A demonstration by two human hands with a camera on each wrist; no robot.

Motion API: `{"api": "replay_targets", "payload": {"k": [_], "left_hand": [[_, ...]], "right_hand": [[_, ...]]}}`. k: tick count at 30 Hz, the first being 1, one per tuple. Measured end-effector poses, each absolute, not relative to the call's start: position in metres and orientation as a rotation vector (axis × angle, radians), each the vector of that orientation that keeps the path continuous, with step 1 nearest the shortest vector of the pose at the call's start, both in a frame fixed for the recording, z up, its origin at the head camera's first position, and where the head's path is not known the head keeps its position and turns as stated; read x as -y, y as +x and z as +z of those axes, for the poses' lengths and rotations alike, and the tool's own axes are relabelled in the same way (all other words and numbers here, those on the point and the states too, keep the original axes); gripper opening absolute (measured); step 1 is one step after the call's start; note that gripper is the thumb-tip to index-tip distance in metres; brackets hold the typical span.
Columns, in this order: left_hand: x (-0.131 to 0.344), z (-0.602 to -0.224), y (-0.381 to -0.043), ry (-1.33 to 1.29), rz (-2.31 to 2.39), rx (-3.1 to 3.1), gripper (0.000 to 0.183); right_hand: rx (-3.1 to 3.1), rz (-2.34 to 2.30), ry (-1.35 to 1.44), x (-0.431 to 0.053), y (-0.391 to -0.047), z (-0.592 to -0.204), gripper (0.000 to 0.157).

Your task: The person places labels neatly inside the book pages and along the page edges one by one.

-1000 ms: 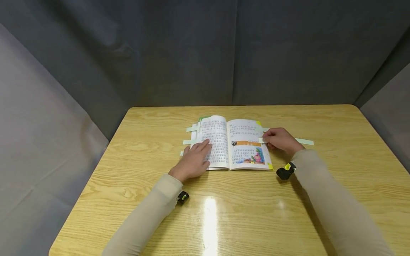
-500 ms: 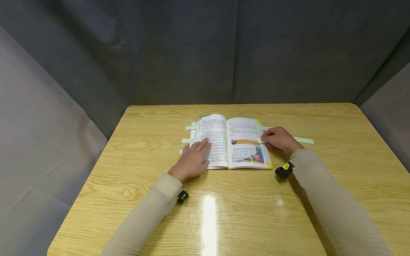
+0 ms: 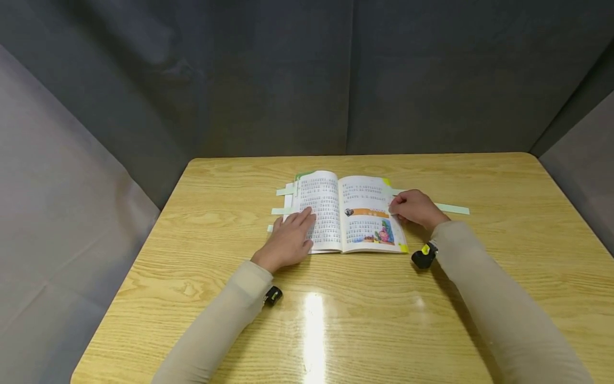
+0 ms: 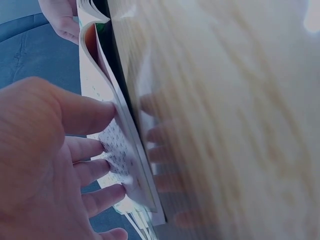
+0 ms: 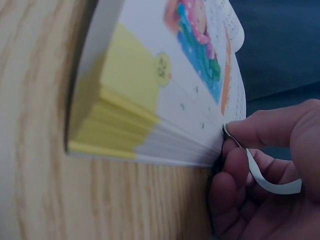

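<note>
An open book (image 3: 366, 194) lies on the wooden table, text on its left page and a coloured picture on its right page. My left hand (image 3: 287, 241) rests on the left page with fingers spread, as the left wrist view also shows. At the right page's outer edge, my right hand (image 3: 418, 208) pinches a pale green paper strip (image 5: 272, 186) between thumb and forefinger. The strip curls back across the palm. Its end at the page is mostly hidden by the fingertips. Beyond the right hand, a length of pale strip (image 3: 453, 208) shows; whether it is the same one, I cannot tell.
Several pale strips stick out of the book, such as the upper left strip (image 3: 283, 191) and the upper right strip (image 3: 397, 191). The wooden table (image 3: 369, 314) extends around the book. A dark curtain (image 3: 268, 85) hangs behind it.
My right hand has shifted slightly left onto the page edge. The strip end that stuck out past its fingertips is now mostly out of sight. My left hand stays on the left page.
</note>
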State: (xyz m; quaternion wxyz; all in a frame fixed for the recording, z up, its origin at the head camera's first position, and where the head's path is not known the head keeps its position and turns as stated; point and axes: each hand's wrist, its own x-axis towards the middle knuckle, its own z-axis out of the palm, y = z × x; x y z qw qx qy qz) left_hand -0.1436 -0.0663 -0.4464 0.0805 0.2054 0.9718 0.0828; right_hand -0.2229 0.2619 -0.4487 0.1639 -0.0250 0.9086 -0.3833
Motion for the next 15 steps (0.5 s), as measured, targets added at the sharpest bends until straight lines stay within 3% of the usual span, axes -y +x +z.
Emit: {"api": "replay_targets", "payload": {"k": [9,15], "left_hand": [[0.067,-0.446,-0.142,0.613,0.265,-2.897,0.063],[0.067,-0.446,-0.140,0.596,0.268,-2.898,0.063]], "right_hand": [[-2.737,-0.862,-0.001,-0.259,-0.216,-0.443,0.025],[-2.804,-0.668,0.006,-0.262,-0.208,-0.431,0.046]]}}
